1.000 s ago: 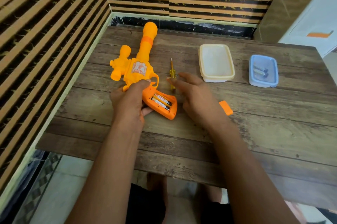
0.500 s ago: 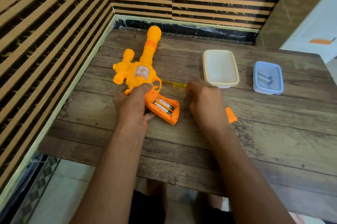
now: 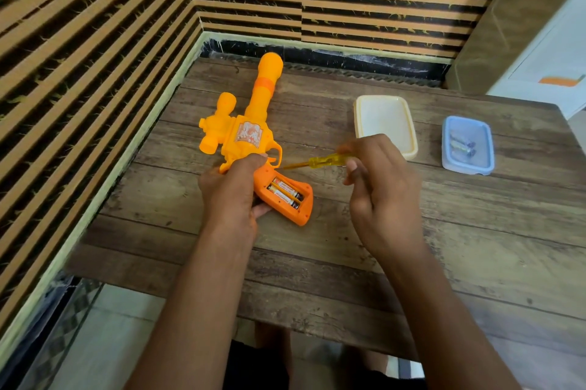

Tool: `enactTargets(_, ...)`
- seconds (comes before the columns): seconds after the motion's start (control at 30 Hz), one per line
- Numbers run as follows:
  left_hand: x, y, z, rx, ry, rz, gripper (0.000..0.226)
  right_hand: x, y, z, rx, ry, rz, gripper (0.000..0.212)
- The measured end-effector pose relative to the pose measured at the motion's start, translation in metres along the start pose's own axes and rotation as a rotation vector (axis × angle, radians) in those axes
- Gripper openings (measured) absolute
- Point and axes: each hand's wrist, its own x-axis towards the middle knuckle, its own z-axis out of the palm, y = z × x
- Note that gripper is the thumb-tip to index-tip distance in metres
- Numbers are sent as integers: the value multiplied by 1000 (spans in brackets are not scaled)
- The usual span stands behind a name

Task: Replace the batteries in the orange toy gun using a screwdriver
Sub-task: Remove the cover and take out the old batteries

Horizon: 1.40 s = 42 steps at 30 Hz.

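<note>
Gripping the toy gun (image 3: 250, 136) with your left hand (image 3: 233, 186), you pinched the screwdriver (image 3: 320, 162) in your right hand (image 3: 377, 180), just beside it.

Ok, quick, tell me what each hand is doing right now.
Left hand: grips the orange toy gun by its handle.
Right hand: holds the yellow screwdriver.

We see the orange toy gun (image 3: 250, 132) flat on the desk (image 3: 444, 231), barrel pointing away, grip compartment open with two batteries (image 3: 285, 193) seated inside. Yellow-handled screwdriver (image 3: 323, 161) is above the desk, tip near the trigger guard.
</note>
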Motion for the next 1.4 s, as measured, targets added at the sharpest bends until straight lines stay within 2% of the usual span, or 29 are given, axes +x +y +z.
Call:
enactTargets(0.17, 1, -1, 1, 13, -8, -20, 22, 1, 4, -2, -18, -83, -58, 42)
enactTargets(0.33, 1, -1, 1, 20, -2, -21, 26, 2, 2, -4, -33, -117, -98, 48)
enactTargets(0.43, 3, -2, 1, 13, 8, -19, 28, 2, 3, 1, -91, -104, -124, 46)
enactTargets(0.6, 3, -2, 2, 24, -10, -43, 19, -2, 1, 6, -191, 0, -193, 28)
enactTargets(0.77, 4, -3, 3, 19, 7, -40, 36, -4, -10, 11, -60, 108, -150, 13)
enactTargets(0.87, 5, -3, 3, 34, -5, -41, 27, -8, -20, 18, 7, 134, -136, 13)
enactTargets(0.97, 3, 1, 3, 16, -14, -69, 10, -8, -29, 23, 80, 117, -129, 20)
enactTargets(1.13, 3, 4, 1, -1, -19, -107, 12, -1, -32, 27, 212, 49, -126, 35)
enactTargets(1.23, 5, 3, -1, -2, -45, -112, 23, -1, -34, 32, 281, -24, -163, 46)
enactTargets(1.4, 11, 6, -8, -4, -105, -135, 35, 2, -32, 37, 294, -57, -128, 48)
